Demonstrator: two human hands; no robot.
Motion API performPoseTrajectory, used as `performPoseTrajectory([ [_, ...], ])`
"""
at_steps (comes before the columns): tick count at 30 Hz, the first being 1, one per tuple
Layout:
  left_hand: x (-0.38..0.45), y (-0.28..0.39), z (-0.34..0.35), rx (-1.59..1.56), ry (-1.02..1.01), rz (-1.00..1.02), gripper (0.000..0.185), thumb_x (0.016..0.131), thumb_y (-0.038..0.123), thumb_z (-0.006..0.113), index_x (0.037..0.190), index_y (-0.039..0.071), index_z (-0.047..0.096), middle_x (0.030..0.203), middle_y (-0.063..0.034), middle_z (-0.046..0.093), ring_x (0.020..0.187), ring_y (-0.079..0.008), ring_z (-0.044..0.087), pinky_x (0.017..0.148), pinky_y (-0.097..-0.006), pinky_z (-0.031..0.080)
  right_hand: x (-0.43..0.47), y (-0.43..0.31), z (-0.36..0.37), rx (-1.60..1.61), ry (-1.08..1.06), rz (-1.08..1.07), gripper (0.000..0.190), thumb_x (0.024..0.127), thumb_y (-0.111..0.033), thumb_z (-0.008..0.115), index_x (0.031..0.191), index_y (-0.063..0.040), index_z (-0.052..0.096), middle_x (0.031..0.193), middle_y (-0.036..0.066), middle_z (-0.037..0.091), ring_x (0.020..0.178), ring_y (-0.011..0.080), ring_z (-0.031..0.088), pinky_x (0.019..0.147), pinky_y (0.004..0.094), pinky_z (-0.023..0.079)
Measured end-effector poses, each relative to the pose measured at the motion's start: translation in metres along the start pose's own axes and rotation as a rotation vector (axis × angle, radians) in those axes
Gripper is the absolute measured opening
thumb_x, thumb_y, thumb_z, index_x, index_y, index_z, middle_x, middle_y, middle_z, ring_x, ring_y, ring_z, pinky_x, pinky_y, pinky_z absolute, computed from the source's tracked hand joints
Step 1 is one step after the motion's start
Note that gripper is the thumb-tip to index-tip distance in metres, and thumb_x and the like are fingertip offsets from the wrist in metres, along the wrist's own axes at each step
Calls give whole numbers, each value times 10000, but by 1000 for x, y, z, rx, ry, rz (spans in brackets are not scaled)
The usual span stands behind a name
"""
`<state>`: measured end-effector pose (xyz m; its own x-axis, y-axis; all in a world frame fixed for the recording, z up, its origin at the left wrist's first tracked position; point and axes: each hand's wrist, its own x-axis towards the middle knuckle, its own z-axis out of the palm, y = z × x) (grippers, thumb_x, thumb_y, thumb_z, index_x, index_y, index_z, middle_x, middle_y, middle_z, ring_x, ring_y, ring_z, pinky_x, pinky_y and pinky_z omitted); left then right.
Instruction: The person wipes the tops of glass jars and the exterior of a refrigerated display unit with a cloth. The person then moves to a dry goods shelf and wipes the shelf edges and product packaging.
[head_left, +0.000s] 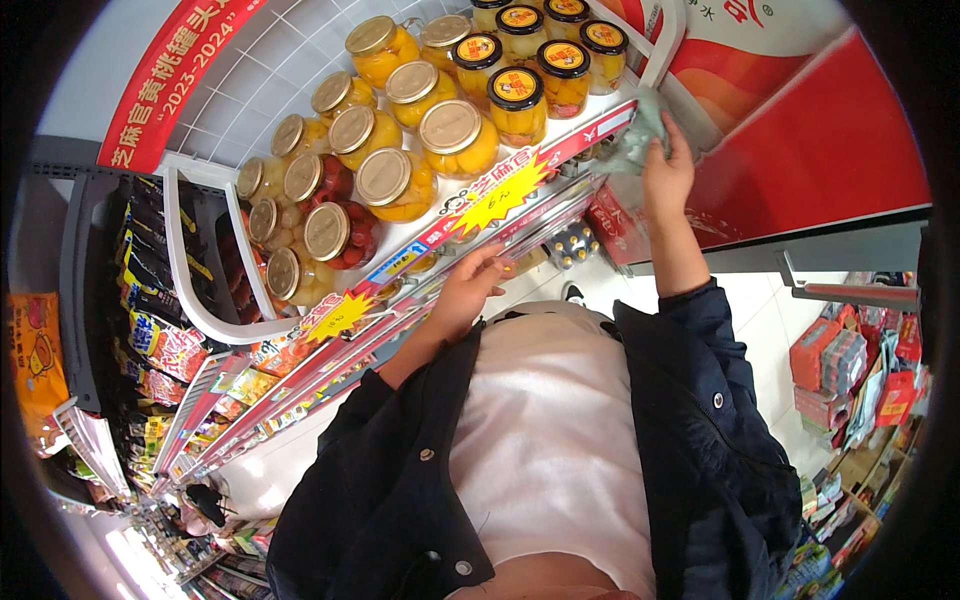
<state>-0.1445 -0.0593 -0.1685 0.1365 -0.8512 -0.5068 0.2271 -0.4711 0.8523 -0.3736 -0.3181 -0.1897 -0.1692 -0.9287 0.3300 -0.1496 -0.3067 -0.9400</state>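
My right hand (670, 171) grips a crumpled grey-green cloth (636, 139) against the right end of the shelf's front rail. The cloth hangs by the red price strip (600, 131), close to the white shelf end bracket. Lower and to the left, my left hand (469, 291) is just in front of the shelf edge with its fingers apart and nothing visible in it. Above both hands stand glass jars of yellow fruit (459, 146) with gold lids. Jars with black lids (517, 109) are nearest the cloth, while dark red fruit jars (341, 236) stand farther left.
Starburst price tags (499, 199) project from the shelf front. Bagged snacks (169, 345) fill racks at the left. Beside my right arm is a large red panel (817, 142). Shrink-wrapped bottles (571, 244) sit on the tiled floor below, and stacked packages (832, 360) stand behind at the right.
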Motion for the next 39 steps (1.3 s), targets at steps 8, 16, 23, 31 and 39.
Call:
performPoseTrajectory([
  [8,-5,1,-2,27,-3,-45,436,1025,176,551,1434,44,477,1300,-108,608,1124,-187,605,906,-317,485,-72,-31,37,-210,-265,-214,421,861,-7,638,1271,-102,628,1241,171,578,1153,341,576,1024,381,444],
  [16,-10,-7,-5,41,-25,-2,403,1042,211,533,1397,24,504,1229,-116,628,1135,-210,626,880,-336,523,-45,-14,24,-306,-259,-268,410,856,-13,633,1256,-99,611,1205,179,606,1143,354,590,999,385,460],
  [23,-12,-8,-4,67,-6,-4,422,1036,217,536,1408,21,492,1246,-130,629,1140,-214,626,890,-341,522,-5,20,12,-321,-61,26,437,876,-60,634,1308,-69,574,1206,222,653,1119,357,639,962,390,486],
  [31,-9,-1,4,41,99,-43,515,1001,258,599,1426,-1,466,1226,-150,635,1126,-216,633,876,-344,532,-84,113,0,-388,-130,318,482,820,-27,597,1302,-41,601,1156,217,676,1040,360,667,937,402,504],
  [39,-15,-5,16,71,185,-66,465,1018,252,578,1399,0,491,1234,-141,635,1095,-219,651,866,-341,540,-53,165,0,65,-192,919,566,872,-68,619,1427,-85,509,1180,108,643,974,237,640,766,368,534],
])
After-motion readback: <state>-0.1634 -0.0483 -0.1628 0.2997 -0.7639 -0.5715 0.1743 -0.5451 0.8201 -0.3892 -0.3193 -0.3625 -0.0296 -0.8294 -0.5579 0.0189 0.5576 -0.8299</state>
